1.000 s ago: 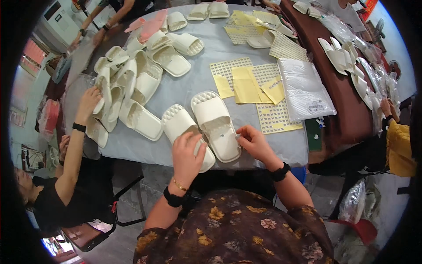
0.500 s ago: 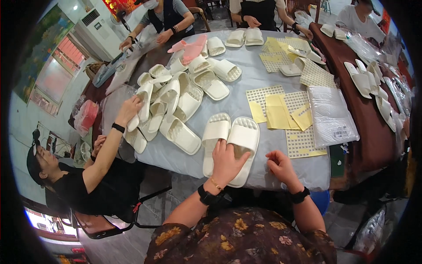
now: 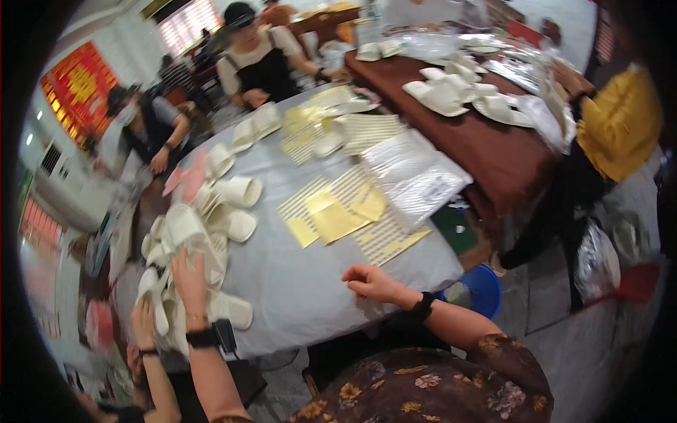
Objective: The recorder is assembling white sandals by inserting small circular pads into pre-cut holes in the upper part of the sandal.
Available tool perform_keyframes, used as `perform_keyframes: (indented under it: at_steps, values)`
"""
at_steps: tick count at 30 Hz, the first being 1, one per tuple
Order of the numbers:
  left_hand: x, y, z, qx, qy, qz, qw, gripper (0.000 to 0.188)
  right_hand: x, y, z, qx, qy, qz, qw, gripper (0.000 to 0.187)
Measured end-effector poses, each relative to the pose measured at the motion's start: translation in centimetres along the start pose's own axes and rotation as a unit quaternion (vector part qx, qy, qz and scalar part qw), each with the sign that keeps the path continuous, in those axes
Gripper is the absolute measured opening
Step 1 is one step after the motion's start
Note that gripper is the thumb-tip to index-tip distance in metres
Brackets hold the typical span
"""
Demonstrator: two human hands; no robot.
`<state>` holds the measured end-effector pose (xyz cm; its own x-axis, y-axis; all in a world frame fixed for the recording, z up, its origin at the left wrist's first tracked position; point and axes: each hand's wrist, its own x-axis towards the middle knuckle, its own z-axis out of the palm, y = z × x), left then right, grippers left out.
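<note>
My left hand (image 3: 189, 282) reaches onto a heap of white slippers at the table's left side, its fingers stretched out and touching a pair of white slippers (image 3: 185, 225) on top. Motion blurs the contact between fingertips and straps. My right hand (image 3: 374, 284) hovers above the near edge of the table, its fingers loosely curled and nothing visible in them. Just left of my left hand, a co-worker's hand (image 3: 144, 321) touches another white slipper (image 3: 151, 289) in the same heap. A further slipper (image 3: 231, 310) lies to the right of my wrist.
Yellow-backed sticker sheets (image 3: 338, 215) and a white padded package (image 3: 416, 176) lie on the grey-covered table (image 3: 282, 282). More slippers (image 3: 437, 95) stand on a brown-covered table (image 3: 518, 158) at right. A blue bucket (image 3: 483, 292) is below. Other people work around.
The view has turned to the right. My left hand has moved from the near edge to the heap, and the slipper pair has left the near edge. My right hand stays over that edge, curled.
</note>
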<state>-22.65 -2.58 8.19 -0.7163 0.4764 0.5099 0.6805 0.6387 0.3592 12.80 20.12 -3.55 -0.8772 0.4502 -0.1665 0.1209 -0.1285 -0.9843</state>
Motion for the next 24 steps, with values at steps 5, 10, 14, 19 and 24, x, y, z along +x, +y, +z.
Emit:
perform_keyframes:
  at_steps: [5,10,14,19,24]
  values:
    - [-10.2,2.6,4.4,0.000,-0.082,0.072,0.994,0.052,-0.5,-2.6,-8.7,-0.038,0.124,-0.131,0.983,0.018]
    - [-18.4,8.3,6.5,-0.092,-0.155,0.072,0.981,0.046,-1.7,-8.8,-21.8,-0.166,0.309,-0.171,0.921,0.017]
    - [-21.3,10.2,7.4,-0.159,-0.172,0.043,0.971,0.043,-3.0,-11.6,-29.0,-0.003,0.466,-0.133,0.875,0.022]
    - [-21.6,10.3,7.6,-0.158,-0.157,0.040,0.974,0.040,-5.9,-10.6,-30.4,0.003,0.464,-0.053,0.884,0.018]
    - [-21.4,10.9,7.5,-0.113,-0.141,0.072,0.981,0.039,-8.2,-8.8,-34.7,-0.226,0.608,-0.220,0.729,0.012]
